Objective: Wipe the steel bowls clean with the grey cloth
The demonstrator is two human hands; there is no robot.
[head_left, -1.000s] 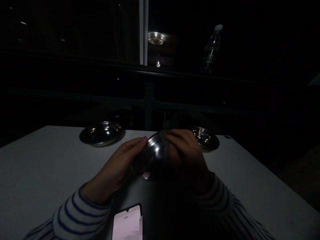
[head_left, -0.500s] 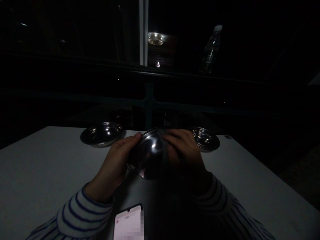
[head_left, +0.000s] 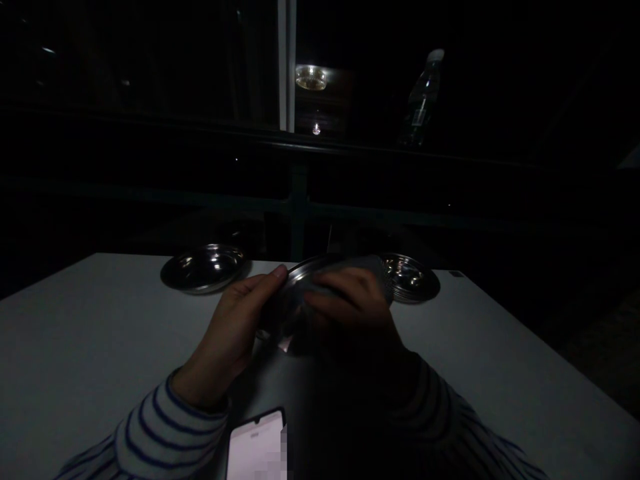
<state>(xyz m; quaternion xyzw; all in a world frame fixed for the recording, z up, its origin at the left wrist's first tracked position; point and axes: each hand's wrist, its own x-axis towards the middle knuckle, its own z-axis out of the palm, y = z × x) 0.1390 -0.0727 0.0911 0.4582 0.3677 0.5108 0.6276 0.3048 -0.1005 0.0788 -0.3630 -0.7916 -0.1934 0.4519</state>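
Note:
My left hand [head_left: 233, 327] grips a shiny steel bowl [head_left: 291, 319] by its left edge, thumb on the near side at the rim. The bowl is tilted up over the table, its rounded outside toward me. Across its right side lies my right hand [head_left: 353, 310], fingers bent and pressed to the metal, blurred a little. A thin grey cloth [head_left: 373, 265] shows behind the knuckles of that hand; most of it is hidden. Deep shadow covers the lower right of the bowl.
On the white table [head_left: 125, 333] a steel bowl [head_left: 205, 270] stands at the back left. A stack of steel bowls [head_left: 413, 280] is at the back right. Near the front edge lies a lit phone [head_left: 255, 443]. A clear bottle [head_left: 423, 100] stands beyond the table.
My right hand has slid left and slightly down across the bowl, and more of the grey cloth shows behind it. My left hand keeps its hold almost unmoved.

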